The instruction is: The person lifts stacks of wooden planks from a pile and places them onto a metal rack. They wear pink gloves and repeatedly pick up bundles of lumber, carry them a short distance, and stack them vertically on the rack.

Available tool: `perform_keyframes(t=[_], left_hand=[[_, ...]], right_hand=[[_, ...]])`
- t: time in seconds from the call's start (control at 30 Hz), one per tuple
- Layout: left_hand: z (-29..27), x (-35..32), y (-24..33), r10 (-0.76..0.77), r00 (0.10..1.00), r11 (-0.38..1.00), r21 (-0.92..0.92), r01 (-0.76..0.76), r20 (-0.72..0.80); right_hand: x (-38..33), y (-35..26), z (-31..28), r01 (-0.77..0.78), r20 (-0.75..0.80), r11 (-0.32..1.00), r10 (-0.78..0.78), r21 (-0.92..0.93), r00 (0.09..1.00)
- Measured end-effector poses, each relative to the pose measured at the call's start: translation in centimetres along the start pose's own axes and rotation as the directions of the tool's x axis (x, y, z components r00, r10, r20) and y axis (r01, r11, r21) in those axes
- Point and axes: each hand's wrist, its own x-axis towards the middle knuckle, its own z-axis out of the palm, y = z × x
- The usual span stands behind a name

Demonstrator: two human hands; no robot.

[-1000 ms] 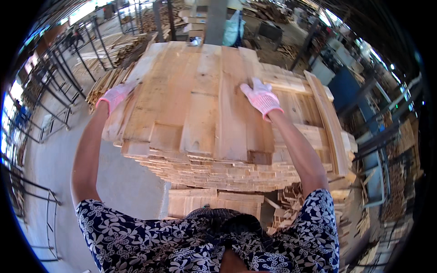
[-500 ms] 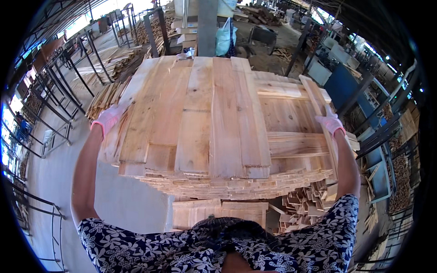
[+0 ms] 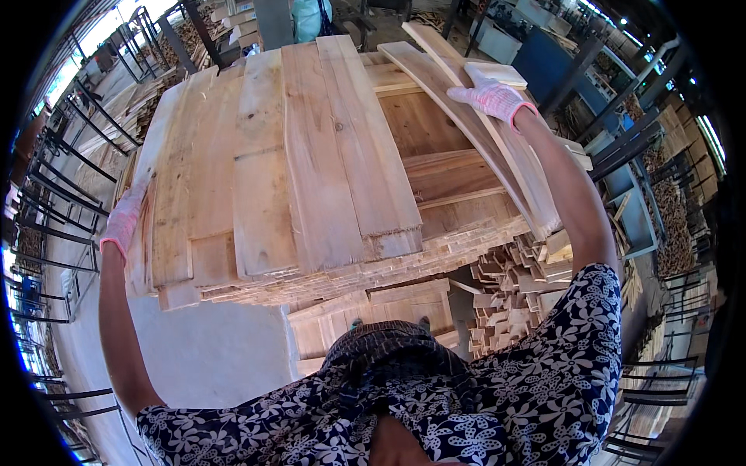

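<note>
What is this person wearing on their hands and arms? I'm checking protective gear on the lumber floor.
Both the left hand and the right hand wear knitted work gloves, whitish with a pink tint and a pink-red edge at the cuff. The forearms are bare. Short sleeves of a dark navy top with a white flower print cover the shoulders.

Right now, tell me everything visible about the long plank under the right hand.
The long plank is pale, bare sawn wood, thin and narrow, with rough edges and a slight bend along its length. It lies tilted across the right edge of the wood stack, running from the far top down toward the near right corner, out of line with the other boards. A second similar board lies alongside it. The right hand, in a pink and white glove, rests on its upper part beside a short wood block.
</note>
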Motion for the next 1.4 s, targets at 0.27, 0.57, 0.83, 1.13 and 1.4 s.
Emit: perform_keyframes(t=[0.27,0.57,0.83,1.13,1.4], left_hand=[[0.6,-1.5,0.5,0.032,0.998,0.852,-0.523,0.0,0.051],[1.8,-4.2,5.5,-0.057,0.994,0.8,-0.591,0.103,0.096],[0.2,-1.0,1.9,0.217,0.962,0.916,0.305,-0.26,0.165],[1.1,-3.8,3.8,0.052,0.998,0.995,0.09,-0.048,-0.041],[6.3,-4.2,27.1,0.318,0.94,0.8,0.567,-0.197,-0.124]], right_hand=[[-0.7,-0.2,1.8,0.023,0.141,0.975,0.008,-0.222,0.99],[0.8,-3.8,2.6,0.051,0.121,0.985,-0.03,-0.168,0.992],[3.5,-8.8,8.8,0.148,-0.025,0.989,-0.148,-0.005,0.989],[3.1,-9.4,9.3,0.038,-0.006,0.999,-0.038,-0.036,0.999],[-0.4,-7.2,3.5,0.115,0.07,0.926,-0.149,0.36,0.986]])
